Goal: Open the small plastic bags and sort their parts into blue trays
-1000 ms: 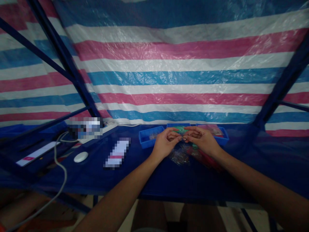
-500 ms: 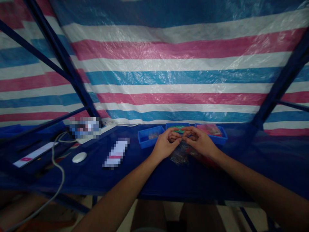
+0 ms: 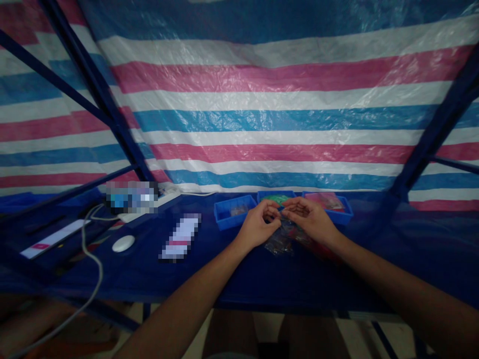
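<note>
My left hand (image 3: 260,223) and my right hand (image 3: 310,219) meet fingertip to fingertip over the table. The fingers of both are curled, with thumbs near the fingertips; whatever small thing sits between them is too small to make out. Just beneath lie crinkled clear plastic bags (image 3: 279,244), with something reddish under my right wrist. Beyond the hands stand three blue bins: the left bin (image 3: 221,220) has small clear packets, the middle bin (image 3: 262,194) has green contents, and the right bin (image 3: 343,218) has pink-red packets. My hands partly cover the bins.
Left of my arms a phone-shaped pixelated thing (image 3: 180,237) lies on the blue table (image 3: 209,267). Further left are a white oval object (image 3: 123,243), a white cable (image 3: 98,279) and a power strip (image 3: 168,198). Blue frame posts and a striped plastic sheet (image 3: 269,119) enclose the table.
My left index fingertip has come away from my right fingers, and the gap between it and the left thumb has widened. My right hand has barely shifted.
</note>
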Available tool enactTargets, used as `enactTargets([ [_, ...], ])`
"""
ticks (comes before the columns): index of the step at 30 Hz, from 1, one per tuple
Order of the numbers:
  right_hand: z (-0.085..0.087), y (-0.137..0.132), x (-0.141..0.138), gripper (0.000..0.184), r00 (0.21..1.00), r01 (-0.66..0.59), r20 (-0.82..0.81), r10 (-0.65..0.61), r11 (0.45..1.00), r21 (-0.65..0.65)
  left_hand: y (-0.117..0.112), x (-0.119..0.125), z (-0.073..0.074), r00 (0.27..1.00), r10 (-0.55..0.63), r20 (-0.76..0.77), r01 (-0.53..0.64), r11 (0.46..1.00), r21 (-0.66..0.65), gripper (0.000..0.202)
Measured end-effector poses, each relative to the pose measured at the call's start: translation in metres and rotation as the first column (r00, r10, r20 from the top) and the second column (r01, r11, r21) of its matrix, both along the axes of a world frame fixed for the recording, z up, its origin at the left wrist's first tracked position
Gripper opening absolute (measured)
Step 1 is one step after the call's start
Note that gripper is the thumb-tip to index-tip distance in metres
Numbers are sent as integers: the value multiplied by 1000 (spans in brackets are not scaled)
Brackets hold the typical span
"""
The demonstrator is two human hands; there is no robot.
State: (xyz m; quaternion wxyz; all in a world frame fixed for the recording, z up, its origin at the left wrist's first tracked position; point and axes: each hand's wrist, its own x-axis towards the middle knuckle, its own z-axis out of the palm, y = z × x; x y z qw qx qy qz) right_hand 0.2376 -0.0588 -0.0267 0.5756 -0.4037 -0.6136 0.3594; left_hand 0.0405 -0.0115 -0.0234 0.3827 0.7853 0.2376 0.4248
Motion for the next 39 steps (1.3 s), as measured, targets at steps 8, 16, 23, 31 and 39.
enactTargets([
  [8,3,3,4,41,985,64,-158,-75,995,-70,-10,-6,11,991,118,-58,-86,917,389,56],
  [16,8,-1,2,47,977,10,-208,-35,993,-122,-6,-6,11,988,138,-70,-73,814,577,17],
  [23,11,-1,2,34,951,-104,-307,33,970,-220,-9,-8,16,985,158,-63,-105,854,509,9],
  [31,11,-2,2,39,994,-74,-90,60,985,-156,-13,-11,18,977,180,-117,-127,925,359,37],
  [39,13,-6,5,46,980,-120,-185,79,968,-221,-14,-8,19,983,101,-156,-21,895,445,31],
])
